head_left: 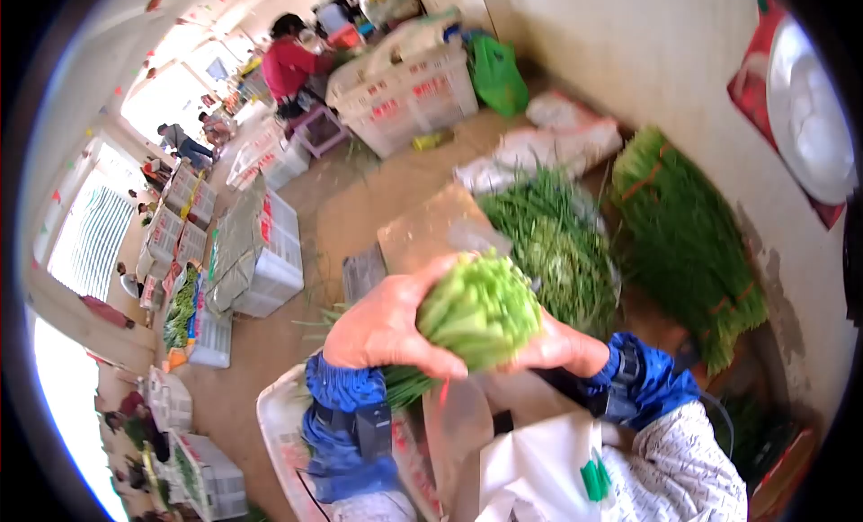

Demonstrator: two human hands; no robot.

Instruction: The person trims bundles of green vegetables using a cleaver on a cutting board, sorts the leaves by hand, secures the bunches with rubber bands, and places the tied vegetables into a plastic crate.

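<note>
A thick bunch of greens [481,311] is held up in front of my chest, its pale stem ends facing the camera. Long dark green leaves trail below it, towards the left. My left hand [387,324] wraps round the bunch from the left, thumb along its lower side. From the right, my right hand [566,347] grips it, with most of its fingers hidden behind the stems. Beyond my hands lies a loose heap of long thin greens [557,243]. A flat board [431,225] is on the floor just past the bunch.
Tied greens [688,243] are stacked along the right wall. A white crate [279,405] stands by my left forearm. Further off are a large white crate [404,95], a covered crate [261,248], a green bag [499,77] and a white sack [548,144]. A person in red [292,68] sits behind.
</note>
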